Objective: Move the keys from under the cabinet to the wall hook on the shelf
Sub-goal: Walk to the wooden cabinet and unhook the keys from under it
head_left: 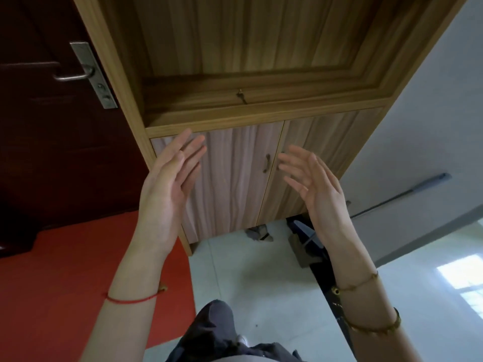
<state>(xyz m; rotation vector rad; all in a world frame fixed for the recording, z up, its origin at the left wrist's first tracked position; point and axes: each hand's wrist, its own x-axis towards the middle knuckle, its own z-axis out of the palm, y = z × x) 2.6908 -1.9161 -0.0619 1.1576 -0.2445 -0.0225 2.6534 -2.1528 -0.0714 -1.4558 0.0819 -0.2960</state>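
Both hands, left and right, are hovering open and empty. The keys under the cabinet are lying among clutter, risking a mis-grab.

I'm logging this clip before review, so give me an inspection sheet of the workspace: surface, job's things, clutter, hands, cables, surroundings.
Surface: open shelf above two closed cabinet doors.
Job's things: small hook on the shelf's back wall; whether keys hang there cannot be told.
Clutter: dark items on the floor under the cabinet, too unclear to name.
Hands: left hand and right hand both open, empty, raised before the doors.
Cables: nothing seen.
Surroundings: dark door with metal handle, red floor, pale tiles.
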